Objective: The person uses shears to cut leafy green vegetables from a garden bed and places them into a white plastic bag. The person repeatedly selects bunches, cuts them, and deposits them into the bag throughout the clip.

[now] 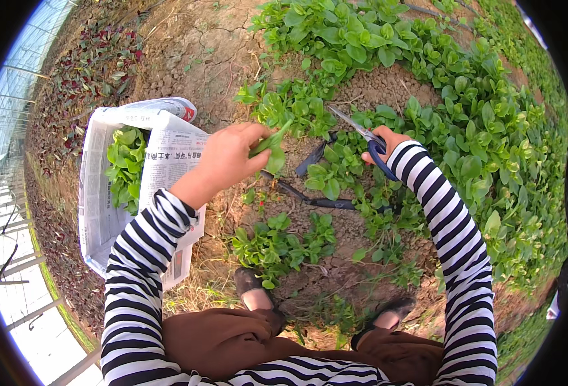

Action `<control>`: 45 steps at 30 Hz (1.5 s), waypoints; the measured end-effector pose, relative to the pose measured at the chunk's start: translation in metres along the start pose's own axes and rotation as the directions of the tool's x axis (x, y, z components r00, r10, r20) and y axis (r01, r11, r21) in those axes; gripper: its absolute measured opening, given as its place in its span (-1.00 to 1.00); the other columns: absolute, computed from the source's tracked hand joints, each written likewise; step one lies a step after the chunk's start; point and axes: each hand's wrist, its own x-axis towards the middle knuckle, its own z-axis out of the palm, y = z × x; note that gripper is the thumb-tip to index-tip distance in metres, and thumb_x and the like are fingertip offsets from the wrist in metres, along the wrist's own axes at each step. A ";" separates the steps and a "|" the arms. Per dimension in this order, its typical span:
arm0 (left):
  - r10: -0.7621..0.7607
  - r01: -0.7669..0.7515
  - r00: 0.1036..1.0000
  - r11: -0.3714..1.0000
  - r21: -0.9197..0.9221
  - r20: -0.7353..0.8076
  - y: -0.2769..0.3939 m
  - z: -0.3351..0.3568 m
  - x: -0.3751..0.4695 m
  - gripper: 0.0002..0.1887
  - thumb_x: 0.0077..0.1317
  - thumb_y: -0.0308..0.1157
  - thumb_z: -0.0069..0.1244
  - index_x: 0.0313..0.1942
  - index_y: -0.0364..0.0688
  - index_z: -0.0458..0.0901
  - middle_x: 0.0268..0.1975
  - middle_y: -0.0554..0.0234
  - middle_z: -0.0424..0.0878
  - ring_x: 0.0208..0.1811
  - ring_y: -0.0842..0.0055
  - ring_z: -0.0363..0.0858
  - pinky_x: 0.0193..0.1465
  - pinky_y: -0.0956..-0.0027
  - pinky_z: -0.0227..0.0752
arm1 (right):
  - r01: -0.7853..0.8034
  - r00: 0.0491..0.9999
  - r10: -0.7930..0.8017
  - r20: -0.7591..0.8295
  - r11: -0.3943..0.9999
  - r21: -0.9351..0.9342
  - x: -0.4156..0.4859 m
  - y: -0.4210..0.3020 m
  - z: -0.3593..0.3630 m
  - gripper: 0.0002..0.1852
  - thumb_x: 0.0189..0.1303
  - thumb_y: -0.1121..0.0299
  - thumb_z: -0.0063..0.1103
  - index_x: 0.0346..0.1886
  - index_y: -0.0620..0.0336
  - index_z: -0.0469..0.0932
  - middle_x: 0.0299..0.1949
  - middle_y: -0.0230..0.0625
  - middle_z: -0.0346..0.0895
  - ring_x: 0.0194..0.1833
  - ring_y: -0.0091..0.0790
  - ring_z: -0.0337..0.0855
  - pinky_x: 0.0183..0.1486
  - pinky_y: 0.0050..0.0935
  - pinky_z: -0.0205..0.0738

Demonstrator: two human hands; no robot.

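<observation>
Between the thumb and fingers of my left hand (231, 154) is a cut leafy green sprig (277, 148), held above bare soil. My right hand (387, 144) grips scissors (373, 140) with dark blue handles; their blades point up and left over low green plants (334, 169), and look closed or nearly so. Left of my left hand stands a box lined with newspaper (173, 144), with picked green leaves (127, 169) lying inside. My left forearm covers part of the box's near side.
A dense bed of leafy plants (477, 144) spreads to the right. A black drip hose (332, 202) crosses the cracked soil (207, 53). Dark reddish plants (96, 62) grow at far left. My shoes (252, 284) are beside a small green clump (284, 246).
</observation>
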 end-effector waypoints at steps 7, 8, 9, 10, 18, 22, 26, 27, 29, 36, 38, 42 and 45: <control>-0.212 0.593 0.787 0.518 0.617 -0.579 -0.076 -0.138 -0.100 -0.62 0.14 -0.24 0.09 -0.04 -0.16 0.52 -0.19 0.18 0.54 -0.09 0.27 0.49 -0.06 0.23 0.37 | -0.103 0.994 0.105 0.020 0.989 -0.107 0.030 -0.032 0.000 -0.20 0.09 -0.24 0.12 0.21 0.22 0.27 -0.30 -0.05 0.62 -0.27 -0.10 0.64 -0.17 -0.21 0.51; -0.159 0.615 0.765 0.469 0.634 -0.624 -0.084 -0.139 -0.110 -0.55 0.14 -0.22 0.10 0.02 -0.18 0.48 -0.09 0.12 0.50 0.00 0.22 0.42 0.05 0.19 0.29 | -0.115 0.990 0.126 0.069 0.984 -0.137 0.040 -0.036 0.001 -0.15 0.07 -0.28 0.11 0.24 0.22 0.25 -0.28 -0.05 0.62 -0.25 -0.12 0.64 -0.15 -0.21 0.51; -0.104 0.635 0.742 0.424 0.646 -0.662 -0.085 -0.139 -0.114 -0.48 0.13 -0.20 0.11 0.08 -0.20 0.44 0.01 0.07 0.45 0.08 0.16 0.35 0.16 0.16 0.22 | -0.137 0.982 0.144 0.119 0.989 -0.063 0.048 -0.038 -0.001 -0.11 0.04 -0.31 0.11 0.25 0.23 0.26 -0.26 -0.05 0.62 -0.23 -0.12 0.64 -0.14 -0.21 0.52; -0.095 0.582 0.775 0.493 0.647 -0.625 -0.086 -0.135 -0.110 -0.46 0.12 -0.21 0.12 0.09 -0.21 0.43 0.03 0.05 0.44 0.09 0.16 0.34 0.17 0.15 0.21 | -0.116 0.987 0.124 0.099 0.990 -0.084 0.052 -0.039 -0.001 -0.12 0.03 -0.30 0.12 0.23 0.24 0.28 -0.25 -0.04 0.62 -0.23 -0.12 0.64 -0.15 -0.21 0.52; 0.134 -0.009 0.941 0.928 0.373 -0.311 -0.042 -0.039 0.020 -0.49 0.02 -0.34 0.14 0.02 -0.23 0.45 0.01 0.06 0.45 0.12 0.15 0.34 0.22 0.16 0.21 | -0.121 0.992 0.122 0.003 0.985 -0.120 0.045 -0.046 0.000 -0.25 0.06 -0.24 0.15 0.06 0.29 0.42 -0.35 -0.02 0.62 -0.35 -0.08 0.63 -0.26 -0.19 0.52; 0.292 -0.253 0.945 0.938 0.236 -0.146 -0.035 0.034 0.080 -0.47 0.07 -0.33 0.10 0.09 -0.18 0.41 0.11 0.10 0.41 0.20 0.17 0.30 0.26 0.18 0.21 | -0.135 0.990 0.138 0.006 0.978 -0.157 0.033 -0.042 0.003 -0.35 0.11 -0.14 0.15 0.05 0.26 0.42 -0.38 0.00 0.61 -0.38 -0.06 0.62 -0.30 -0.19 0.50; 0.317 -0.296 0.948 0.911 0.289 -0.028 -0.041 0.085 0.104 -0.46 0.06 -0.35 0.08 0.11 -0.18 0.41 0.16 0.12 0.38 0.20 0.20 0.31 0.24 0.19 0.23 | -0.171 0.985 0.172 0.005 0.984 -0.055 0.032 -0.042 0.004 -0.28 0.08 -0.18 0.16 0.10 0.25 0.41 -0.33 -0.01 0.62 -0.32 -0.08 0.64 -0.23 -0.21 0.51; 0.266 -0.257 0.964 0.923 0.287 0.007 -0.045 0.091 0.105 -0.46 0.06 -0.36 0.07 0.11 -0.19 0.41 0.14 0.12 0.39 0.18 0.21 0.33 0.23 0.19 0.24 | -0.191 0.982 0.191 0.000 0.981 -0.047 0.035 -0.042 0.006 -0.26 0.07 -0.20 0.16 0.12 0.25 0.41 -0.32 -0.02 0.63 -0.31 -0.09 0.65 -0.21 -0.21 0.51; 0.209 -0.211 0.977 0.940 0.267 0.034 -0.054 0.101 0.105 -0.48 0.06 -0.37 0.06 0.10 -0.19 0.42 0.12 0.12 0.41 0.15 0.22 0.36 0.19 0.18 0.26 | -0.199 0.980 0.199 0.020 0.980 -0.011 0.040 -0.042 0.003 -0.24 0.07 -0.22 0.15 0.13 0.26 0.41 -0.34 -0.07 0.63 -0.33 -0.13 0.64 -0.20 -0.23 0.53; 0.237 -0.231 0.971 0.945 0.232 0.002 -0.060 0.105 0.088 -0.48 0.06 -0.37 0.06 0.09 -0.18 0.42 0.05 0.11 0.44 0.08 0.25 0.40 0.12 0.19 0.25 | -0.228 0.974 0.227 -0.022 0.973 -0.043 0.057 -0.057 0.008 -0.24 0.02 -0.23 0.19 0.10 0.23 0.46 -0.23 -0.02 0.63 -0.21 -0.09 0.64 -0.12 -0.26 0.51; 0.250 -0.241 0.968 0.940 0.242 -0.009 -0.061 0.106 0.085 -0.46 0.05 -0.36 0.06 0.10 -0.18 0.40 0.06 0.10 0.43 0.07 0.25 0.41 0.13 0.19 0.24 | -0.211 0.977 0.211 0.009 0.977 -0.003 0.059 -0.056 0.006 -0.26 0.01 -0.22 0.21 0.11 0.19 0.47 -0.18 -0.04 0.62 -0.17 -0.09 0.64 -0.07 -0.26 0.50; 0.277 -0.260 0.961 0.927 0.269 -0.026 -0.066 0.110 0.080 -0.44 0.06 -0.35 0.07 0.13 -0.18 0.37 0.07 0.07 0.41 0.06 0.24 0.42 0.13 0.19 0.23 | -0.232 0.973 0.232 0.008 0.964 0.127 0.057 -0.050 0.012 -0.29 0.00 -0.20 0.24 0.09 0.15 0.48 -0.22 -0.12 0.63 -0.20 -0.17 0.64 -0.07 -0.28 0.51; 0.273 -0.254 0.961 0.933 0.253 -0.043 -0.067 0.111 0.078 -0.44 0.06 -0.35 0.08 0.13 -0.18 0.36 0.08 0.07 0.41 0.05 0.24 0.43 0.12 0.20 0.23 | -0.262 0.963 0.270 -0.013 0.943 0.206 0.049 -0.040 0.020 -0.32 0.00 -0.15 0.28 0.06 0.16 0.45 -0.36 -0.20 0.63 -0.46 -0.32 0.64 -0.36 -0.35 0.59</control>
